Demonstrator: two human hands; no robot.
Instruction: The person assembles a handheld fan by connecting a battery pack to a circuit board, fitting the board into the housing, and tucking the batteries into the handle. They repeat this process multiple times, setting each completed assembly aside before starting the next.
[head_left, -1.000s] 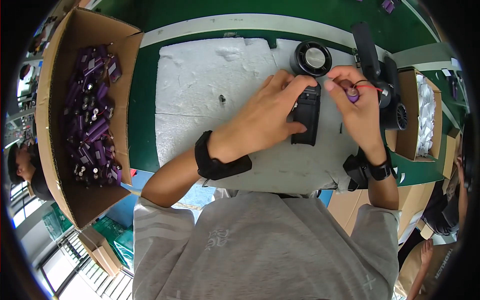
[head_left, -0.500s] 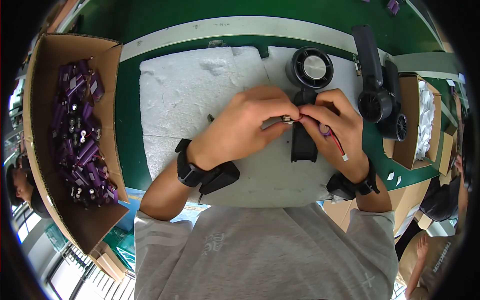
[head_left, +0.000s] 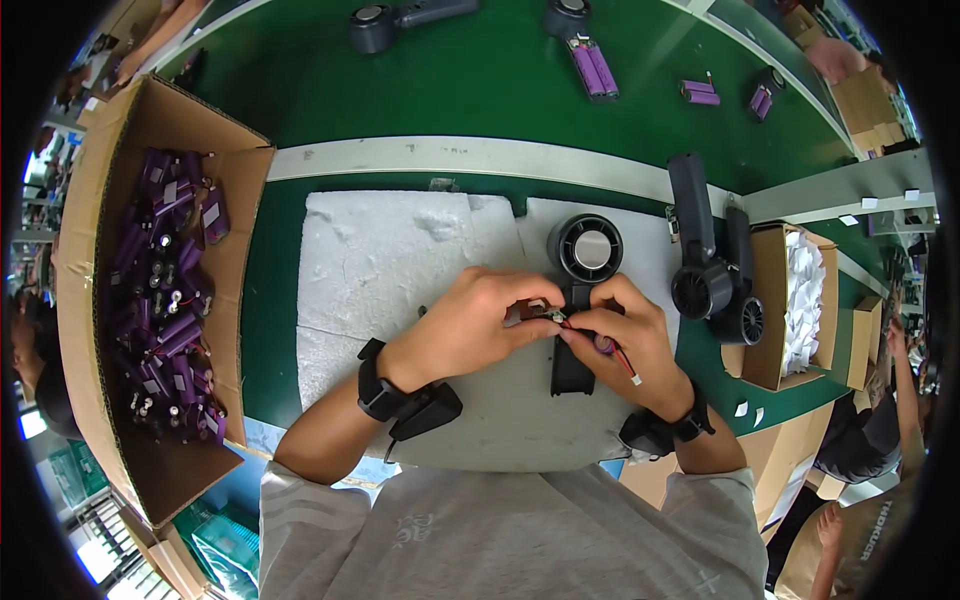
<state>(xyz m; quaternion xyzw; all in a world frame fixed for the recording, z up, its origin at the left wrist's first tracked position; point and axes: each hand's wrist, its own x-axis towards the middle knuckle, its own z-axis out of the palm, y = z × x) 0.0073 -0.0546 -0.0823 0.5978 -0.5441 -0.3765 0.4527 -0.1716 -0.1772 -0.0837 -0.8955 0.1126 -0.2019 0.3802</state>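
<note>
Purple battery [head_left: 604, 344] — red wire [head_left: 624, 360], white plug [head_left: 636, 379]

In front of me stretches a smooth, dark-green worktop [head_left: 300, 115], crossed by a long, pale-grey strip [head_left: 480, 155]. At my lower left, bright white daylight fills a dark-framed window [head_left: 98, 558] near some blue floor [head_left: 224, 487].

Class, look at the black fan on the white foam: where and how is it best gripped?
Probably by the handle's near end, from the person's side, thumb and fingers on its two long edges. The handle is narrow and points toward the person; the round head is broader and lies farther away, and the left hand and right hand meet over the handle's middle.
</note>
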